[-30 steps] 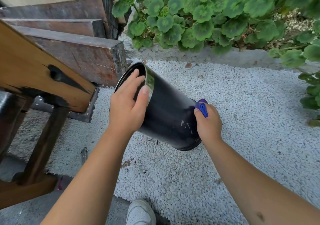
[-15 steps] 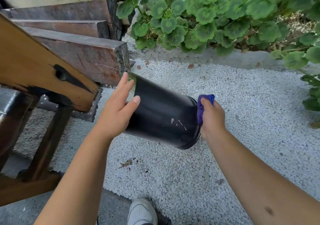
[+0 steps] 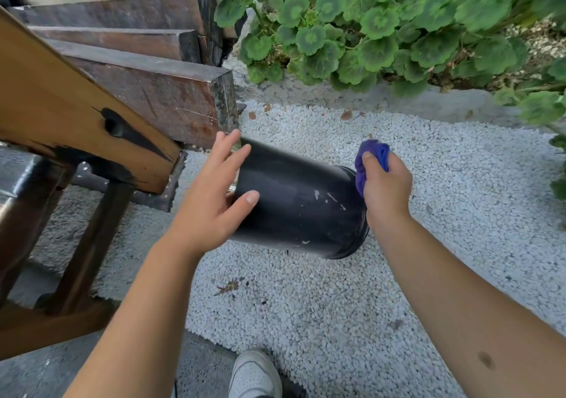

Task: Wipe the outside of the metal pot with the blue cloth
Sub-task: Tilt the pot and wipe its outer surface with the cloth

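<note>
Head view: metal pot (image 3: 300,201) tipped sideways in midair above white gravel (image 3: 444,213).
Left hand (image 3: 211,201): spread over rim end, steadying.
Right hand (image 3: 384,187): bunching blue cloth (image 3: 372,160) against base.
Handling: probably light, rigid, slick-walled; best braced at rim and base.

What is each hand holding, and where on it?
Left hand steadies the pot at its open rim end, fingers straight. Right hand grips the bunched cloth against the pot's base end.
</note>
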The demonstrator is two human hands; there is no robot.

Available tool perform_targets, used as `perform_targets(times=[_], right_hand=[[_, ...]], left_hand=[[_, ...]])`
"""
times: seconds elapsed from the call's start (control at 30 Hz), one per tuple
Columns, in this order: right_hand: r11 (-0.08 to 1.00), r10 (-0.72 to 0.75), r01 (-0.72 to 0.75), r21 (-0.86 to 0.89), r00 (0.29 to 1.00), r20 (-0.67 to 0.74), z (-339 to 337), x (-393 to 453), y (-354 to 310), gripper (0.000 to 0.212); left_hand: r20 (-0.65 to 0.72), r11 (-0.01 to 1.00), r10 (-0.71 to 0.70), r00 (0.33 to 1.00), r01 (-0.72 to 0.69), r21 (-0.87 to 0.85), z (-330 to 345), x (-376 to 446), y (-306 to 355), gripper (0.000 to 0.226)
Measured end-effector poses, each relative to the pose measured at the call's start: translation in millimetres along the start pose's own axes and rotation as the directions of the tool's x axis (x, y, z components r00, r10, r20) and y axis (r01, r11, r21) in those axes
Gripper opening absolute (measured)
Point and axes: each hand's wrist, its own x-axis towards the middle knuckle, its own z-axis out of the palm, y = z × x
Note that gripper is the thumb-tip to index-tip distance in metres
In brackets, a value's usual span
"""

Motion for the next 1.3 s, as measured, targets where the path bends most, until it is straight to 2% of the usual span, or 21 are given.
perform_targets(times=[0.07, 0.13, 0.17, 0.23, 0.27, 0.3, 0.5, 0.6, 0.8, 0.9, 0.97, 1.03, 1.13, 1.23, 1.3], right_hand=[[0.978, -0.172, 0.174, -0.118, 0.985, 0.023, 8, -19, -10, 0.029], [0.924, -0.33, 0.359, -0.13, 0.923, 0.198, 26, -51, -24, 0.039], [0.851, -0.451, 0.507, -0.137, 0.839, 0.306, 36, -68, -27, 0.042], [0.62, -0.62, 0.76, -0.192, 0.626, 0.473, 49, -89, -24, 0.046], [0.551, -0.635, 0.803, -0.225, 0.579, 0.511, 51, -93, -23, 0.047], [0.523, -0.625, 0.81, -0.264, 0.575, 0.527, 50, -91, -22, 0.047], [0.484, -0.517, 0.725, -0.49, 0.689, 0.509, 22, -51, -1, 0.043], [0.426, -0.489, 0.716, -0.554, 0.697, 0.525, -3, -30, 18, 0.045], [0.602, -0.391, 0.579, -0.55, 0.814, 0.429, -29, -6, 36, 0.04], [0.723, -0.298, 0.424, -0.545, 0.904, 0.308, -33, -5, 40, 0.042], [0.737, -0.283, 0.395, -0.548, 0.917, 0.281, -34, -6, 42, 0.043], [0.755, -0.27, 0.374, -0.539, 0.926, 0.264, -35, -7, 42, 0.042], [0.808, -0.214, 0.288, -0.515, 0.956, 0.199, -32, -6, 38, 0.041], [0.829, -0.141, 0.2, -0.523, 0.979, 0.151, -30, 0, 27, 0.033], [0.83, -0.14, 0.197, -0.522, 0.979, 0.148, -29, 6, 20, 0.018]], left_hand=[[-0.018, 1.0, 0.004, 1.0, -0.005, -0.02, 8, 8, 12, 0.074], [-0.003, 0.998, 0.02, 1.0, -0.02, -0.053, 15, 15, 23, 0.083], [0.0, 0.997, 0.03, 1.0, -0.03, -0.068, 17, 18, 27, 0.087], [-0.007, 0.996, 0.049, 0.999, -0.05, -0.073, 20, 23, 31, 0.091], [-0.008, 0.996, 0.053, 0.999, -0.053, -0.071, 20, 25, 31, 0.092], [-0.006, 0.997, 0.05, 0.999, -0.051, -0.064, 19, 26, 30, 0.092], [-0.044, 0.998, -0.065, 0.997, 0.064, -0.022, 10, 23, 16, 0.09], [-0.059, 0.994, -0.107, 0.992, 0.109, 0.026, 6, 22, 6, 0.08], [-0.052, 0.994, -0.109, 0.993, 0.109, 0.003, 9, 27, 6, 0.076], [-0.169, 0.999, -0.045, 0.985, 0.041, -0.029, 12, 26, 13, 0.067], [-0.263, 0.996, 0.015, 0.965, -0.036, -0.076, 15, 18, 12, 0.058], [-0.195, 0.986, 0.034, 0.98, -0.065, -0.157, 18, 6, 8, 0.058], [-0.06, 0.969, 0.017, 0.998, -0.032, -0.246, 18, -4, 5, 0.063], [-0.035, 0.953, -0.029, 0.999, 0.017, -0.303, 20, 0, 14, 0.064], [-0.023, 0.953, -0.074, 0.997, 0.064, -0.295, 22, 7, 21, 0.07]])
